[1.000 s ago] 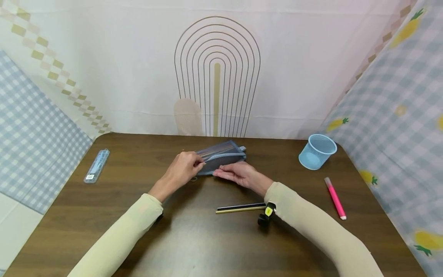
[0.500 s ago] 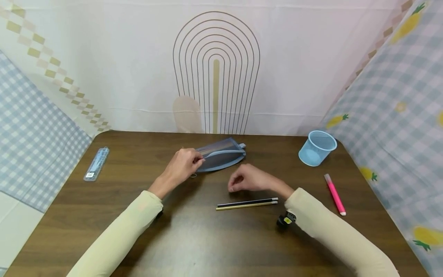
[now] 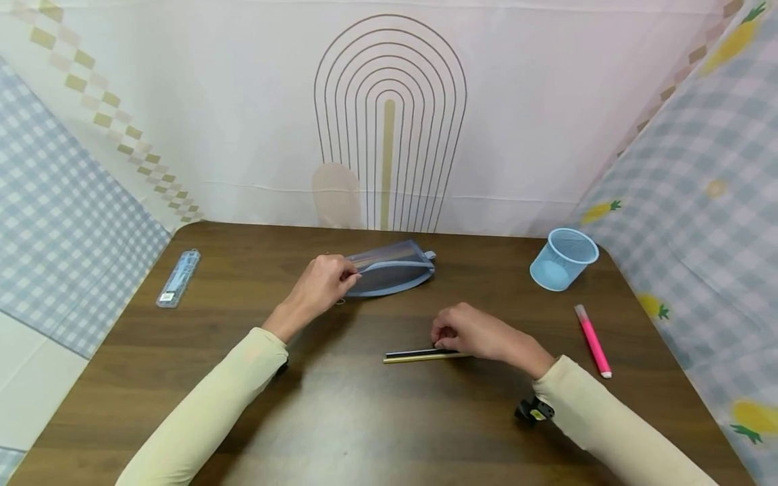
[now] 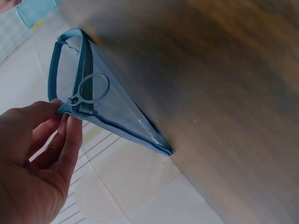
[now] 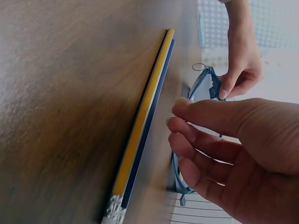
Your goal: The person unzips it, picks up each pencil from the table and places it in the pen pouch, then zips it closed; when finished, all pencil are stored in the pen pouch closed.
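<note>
One brown wood-grain counter (image 3: 340, 418) spreads beneath a white hanging cloth (image 3: 255, 101), printed with nested arches, that rises behind its far edge. A blue-checked cloth (image 3: 67, 202) flanks the left edge; a pale checked cloth with pineapples (image 3: 681, 256) drapes beside the right edge. Light gleams on the counter's middle.

A soft, see-through blue mesh pouch (image 3: 398, 278) lies near the middle of the far edge, its mouth gaping. The person's left grip (image 3: 325, 277) pinches the pouch's left corner between thumb and fingers, just beside the round zip pull (image 4: 109, 85).

A slim yellow pencil (image 5: 144, 112) and a dark blue pencil (image 5: 148, 123) lie side by side mid-counter, roughly parallel to the far edge, silvery ends toward the right edge. The right grip (image 3: 477, 333) hovers by those ends, released, fingers loosely bent and holding neither.

Near the far-right corner stands a round blue mesh cup (image 3: 556, 270); a smooth pink marker (image 3: 593, 342) lies near the right edge. A narrow translucent blue case (image 3: 179, 279) lies along the left edge, toward the far-left corner. Wood grain stretches between case and left grip, and from the pencils toward the near side.
</note>
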{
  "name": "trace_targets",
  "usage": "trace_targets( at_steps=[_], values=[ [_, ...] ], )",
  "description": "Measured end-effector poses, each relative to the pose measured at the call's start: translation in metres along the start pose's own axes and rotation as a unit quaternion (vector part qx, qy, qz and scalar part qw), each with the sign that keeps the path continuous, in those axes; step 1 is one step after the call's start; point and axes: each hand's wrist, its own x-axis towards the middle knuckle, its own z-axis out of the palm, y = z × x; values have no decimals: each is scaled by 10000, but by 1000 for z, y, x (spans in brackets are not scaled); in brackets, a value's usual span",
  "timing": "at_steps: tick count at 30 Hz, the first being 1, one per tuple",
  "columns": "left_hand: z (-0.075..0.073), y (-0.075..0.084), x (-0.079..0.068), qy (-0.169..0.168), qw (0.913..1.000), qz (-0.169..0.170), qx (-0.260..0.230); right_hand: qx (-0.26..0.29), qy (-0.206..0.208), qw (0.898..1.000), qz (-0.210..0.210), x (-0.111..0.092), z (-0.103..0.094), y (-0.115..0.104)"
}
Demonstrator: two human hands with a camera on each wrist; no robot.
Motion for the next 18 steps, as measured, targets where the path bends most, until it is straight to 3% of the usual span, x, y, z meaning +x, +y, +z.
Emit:
trace_targets(
  at_steps=[18],
  values=[
    [2, 2, 0, -26, 10000, -24, -1, -436, 77, 9990, 29, -7, 6, 2]
  ],
)
